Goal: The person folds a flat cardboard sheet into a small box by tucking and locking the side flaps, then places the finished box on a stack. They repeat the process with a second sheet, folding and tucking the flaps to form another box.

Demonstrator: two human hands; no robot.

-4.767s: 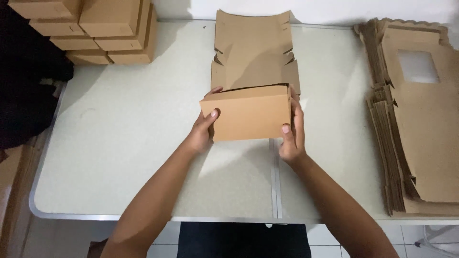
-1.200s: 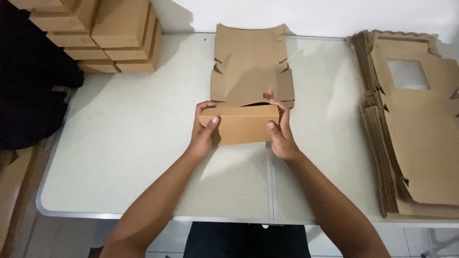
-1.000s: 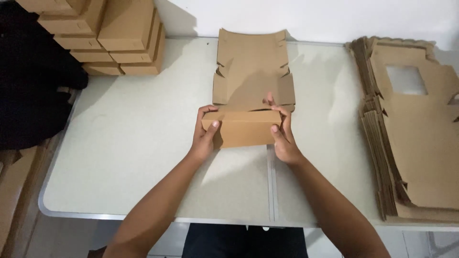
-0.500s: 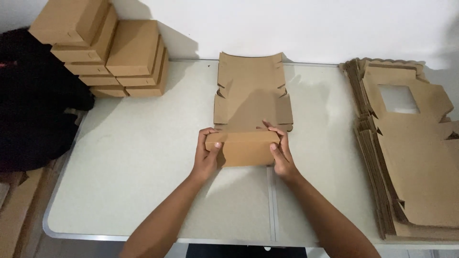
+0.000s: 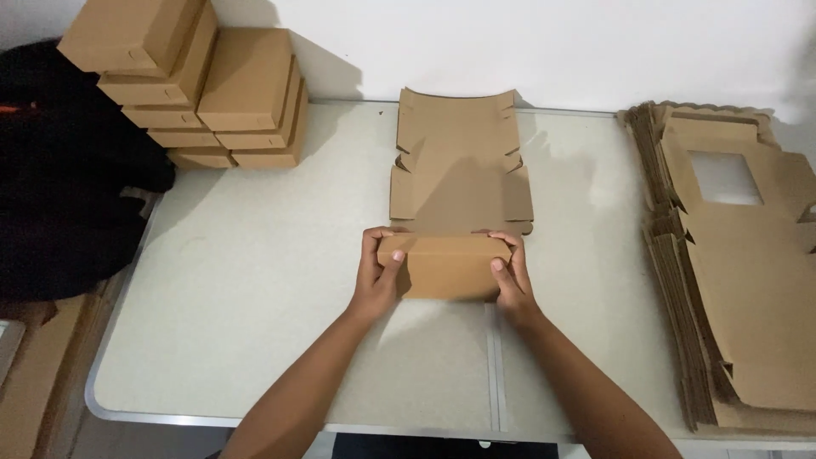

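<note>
A brown cardboard box blank (image 5: 459, 170) lies flat in the middle of the table, its far end curling up against the wall. Its near flap (image 5: 444, 265) is folded up toward me. My left hand (image 5: 379, 272) grips the left end of that flap, thumb on the front face. My right hand (image 5: 510, 274) holds the right end the same way. Both forearms reach in from the bottom edge.
Several folded brown boxes (image 5: 204, 85) are stacked at the back left. A thick pile of flat blanks with window cut-outs (image 5: 739, 255) fills the right side. A black bag (image 5: 59, 187) sits left of the grey table (image 5: 238, 272). A white wall runs behind.
The view has pulled back and tilted up, showing more of the stacked boxes. My hands lowered the half-folded box and now press its near flap up against the flat blank.
</note>
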